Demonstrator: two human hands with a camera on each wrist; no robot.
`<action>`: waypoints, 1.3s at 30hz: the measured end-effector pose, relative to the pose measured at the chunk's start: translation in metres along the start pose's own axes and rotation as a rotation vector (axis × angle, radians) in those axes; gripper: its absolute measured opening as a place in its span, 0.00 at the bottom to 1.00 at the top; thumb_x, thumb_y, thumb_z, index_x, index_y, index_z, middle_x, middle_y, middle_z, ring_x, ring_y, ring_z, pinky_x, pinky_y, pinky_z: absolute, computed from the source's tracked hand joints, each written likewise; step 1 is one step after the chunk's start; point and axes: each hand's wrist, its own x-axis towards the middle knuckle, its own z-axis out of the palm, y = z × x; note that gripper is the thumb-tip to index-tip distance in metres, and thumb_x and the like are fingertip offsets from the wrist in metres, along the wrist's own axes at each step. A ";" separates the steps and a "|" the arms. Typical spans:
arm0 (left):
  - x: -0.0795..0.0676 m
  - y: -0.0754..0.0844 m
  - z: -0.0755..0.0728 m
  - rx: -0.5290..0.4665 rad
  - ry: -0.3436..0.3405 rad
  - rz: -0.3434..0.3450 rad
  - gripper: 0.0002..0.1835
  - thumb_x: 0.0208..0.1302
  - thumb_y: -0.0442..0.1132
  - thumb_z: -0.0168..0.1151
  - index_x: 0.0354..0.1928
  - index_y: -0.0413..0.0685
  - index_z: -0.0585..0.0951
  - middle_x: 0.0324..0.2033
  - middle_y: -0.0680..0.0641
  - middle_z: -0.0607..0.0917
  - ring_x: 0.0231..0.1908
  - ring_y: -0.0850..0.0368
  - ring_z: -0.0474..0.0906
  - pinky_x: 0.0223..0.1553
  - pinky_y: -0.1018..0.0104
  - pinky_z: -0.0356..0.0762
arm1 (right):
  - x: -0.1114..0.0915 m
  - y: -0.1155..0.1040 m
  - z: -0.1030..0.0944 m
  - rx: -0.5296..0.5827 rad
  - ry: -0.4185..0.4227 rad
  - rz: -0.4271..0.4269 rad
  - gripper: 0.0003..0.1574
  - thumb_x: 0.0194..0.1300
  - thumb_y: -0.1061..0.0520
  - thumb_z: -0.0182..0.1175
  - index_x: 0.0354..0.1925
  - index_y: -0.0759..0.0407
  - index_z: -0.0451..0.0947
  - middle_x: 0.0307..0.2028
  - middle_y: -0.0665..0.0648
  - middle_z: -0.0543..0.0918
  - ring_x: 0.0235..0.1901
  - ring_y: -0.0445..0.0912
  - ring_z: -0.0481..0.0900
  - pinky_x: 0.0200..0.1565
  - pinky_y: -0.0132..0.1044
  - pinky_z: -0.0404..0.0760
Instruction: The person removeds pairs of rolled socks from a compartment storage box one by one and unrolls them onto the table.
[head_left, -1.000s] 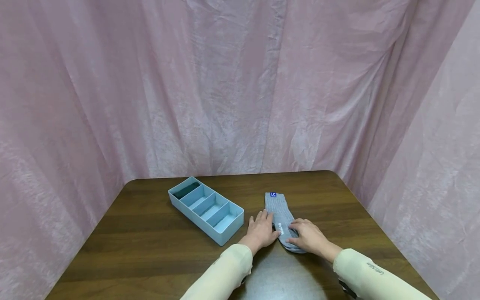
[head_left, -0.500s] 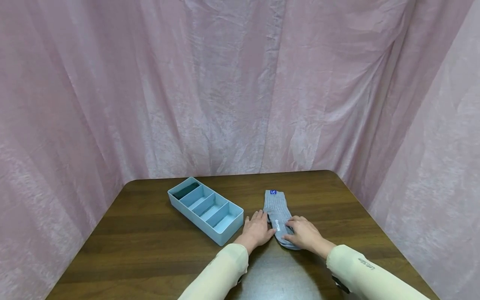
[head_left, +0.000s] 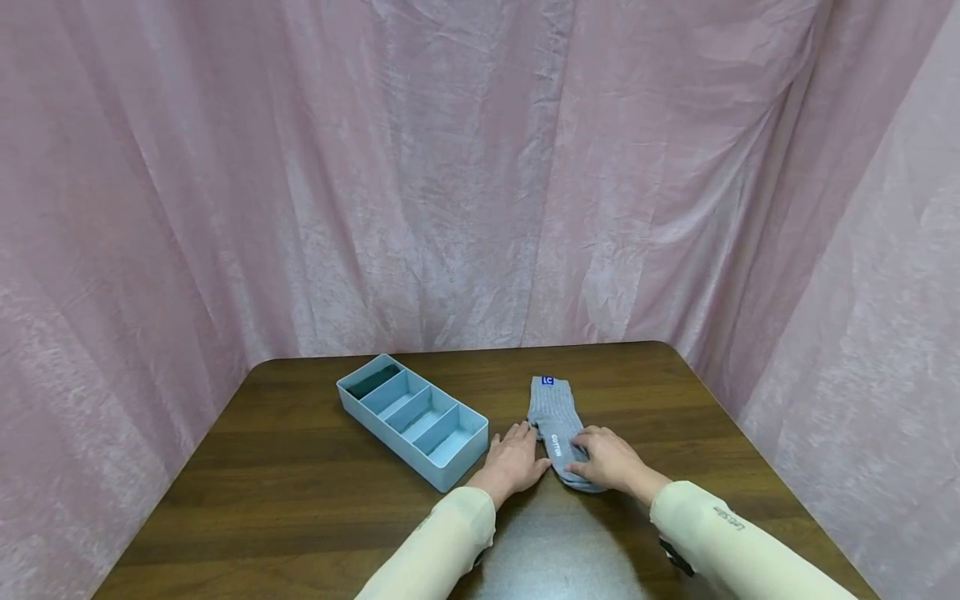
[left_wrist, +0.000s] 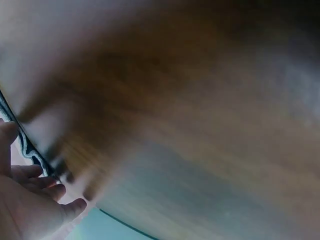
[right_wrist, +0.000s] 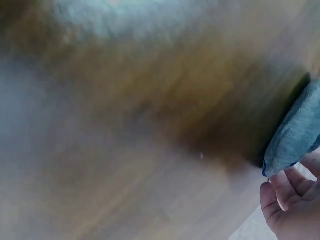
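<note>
A pair of grey ribbed socks [head_left: 557, 421] lies flat on the table, blue tag at the cuff end and white lettering along the foot. Beside their left edge rests my left hand [head_left: 513, 460], fingers spread and fairly straight, fingertips close to the heel. From the right, my right hand [head_left: 611, 461] touches the foot part with thumb and fingertips, its fingers loosely bent. In the right wrist view the thick grey toe end of the socks [right_wrist: 295, 132] sits against my right hand's fingers [right_wrist: 282, 190]. The left wrist view shows only a sliver of sock edge by my left hand [left_wrist: 32, 205].
A light blue divided box [head_left: 397, 432] stands slanted to the left of my left hand. Its far compartment holds a dark, folded-looking item [head_left: 373, 382]; the other compartments look bare. The brown wooden table [head_left: 247, 475] ends at pink curtains [head_left: 480, 183] behind.
The socks have slid slightly away from me, the cuff end now farther back. My right hand has moved forward and a little left with them; my left hand has shifted slightly left.
</note>
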 end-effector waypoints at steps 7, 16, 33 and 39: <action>-0.003 -0.004 0.000 0.031 0.023 0.051 0.32 0.70 0.54 0.58 0.69 0.44 0.70 0.70 0.44 0.68 0.71 0.48 0.61 0.65 0.44 0.62 | 0.014 0.012 -0.008 0.097 0.016 0.040 0.24 0.62 0.52 0.68 0.51 0.66 0.83 0.47 0.63 0.84 0.51 0.59 0.81 0.53 0.55 0.76; 0.000 -0.004 0.003 0.113 0.005 0.092 0.32 0.71 0.58 0.55 0.69 0.47 0.71 0.72 0.47 0.65 0.72 0.49 0.59 0.66 0.45 0.62 | 0.037 0.038 -0.017 0.211 0.043 0.248 0.25 0.68 0.52 0.62 0.53 0.70 0.80 0.48 0.67 0.84 0.52 0.63 0.79 0.53 0.57 0.75; 0.003 -0.005 0.002 0.162 -0.064 0.061 0.35 0.72 0.63 0.48 0.72 0.51 0.68 0.72 0.50 0.65 0.72 0.51 0.58 0.67 0.44 0.59 | 0.047 0.032 -0.005 0.250 0.075 0.353 0.11 0.66 0.51 0.64 0.35 0.55 0.88 0.38 0.55 0.87 0.44 0.58 0.79 0.45 0.61 0.70; 0.005 -0.003 0.001 0.175 -0.079 0.047 0.36 0.70 0.65 0.50 0.72 0.51 0.69 0.72 0.50 0.66 0.72 0.51 0.58 0.68 0.45 0.59 | 0.048 0.035 -0.005 0.258 0.079 0.350 0.11 0.65 0.51 0.65 0.32 0.56 0.88 0.36 0.53 0.86 0.42 0.57 0.79 0.44 0.61 0.70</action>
